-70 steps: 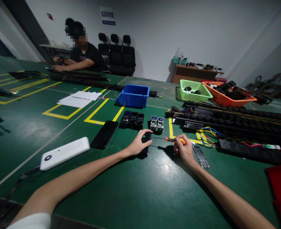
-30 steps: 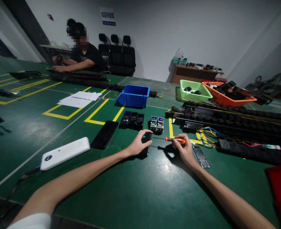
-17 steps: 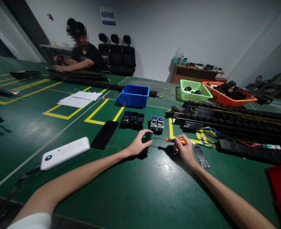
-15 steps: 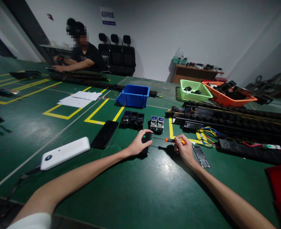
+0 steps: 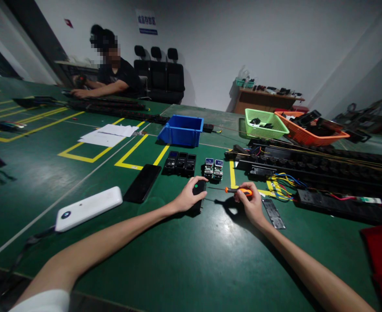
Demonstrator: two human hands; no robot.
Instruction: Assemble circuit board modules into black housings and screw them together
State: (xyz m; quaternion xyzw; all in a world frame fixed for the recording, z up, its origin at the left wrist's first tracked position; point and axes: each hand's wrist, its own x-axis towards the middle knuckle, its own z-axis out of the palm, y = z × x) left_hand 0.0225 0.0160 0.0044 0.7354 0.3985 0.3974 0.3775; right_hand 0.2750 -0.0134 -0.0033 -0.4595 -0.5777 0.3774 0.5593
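Observation:
My left hand (image 5: pixel 190 195) is closed around a small black case (image 5: pixel 199 187) with a green dot, holding it on edge on the green table. In my right hand (image 5: pixel 250 201) is a screwdriver (image 5: pixel 239 191) with an orange and black handle, pinched between thumb and fingers. Its thin shaft points left and the tip is at or very near the right side of the case. Just beyond the case stand two small circuit boards with screens (image 5: pixel 214 169). Several black housings (image 5: pixel 180 163) are lined up to their left. A flat dark plate (image 5: pixel 273 213) lies beside my right wrist.
A black phone (image 5: pixel 142 183) and a white device (image 5: pixel 89 209) with a strap lie left. Behind are a blue bin (image 5: pixel 183 131), a green basket (image 5: pixel 265 123) and an orange basket (image 5: pixel 311 128). Long black rails with wires (image 5: pixel 308 169) fill the right. A person (image 5: pixel 116 73) sits across the table.
The fingers of my right hand have shifted and opened slightly on the screwdriver handle, showing more of it. My left hand and the case have stayed in place.

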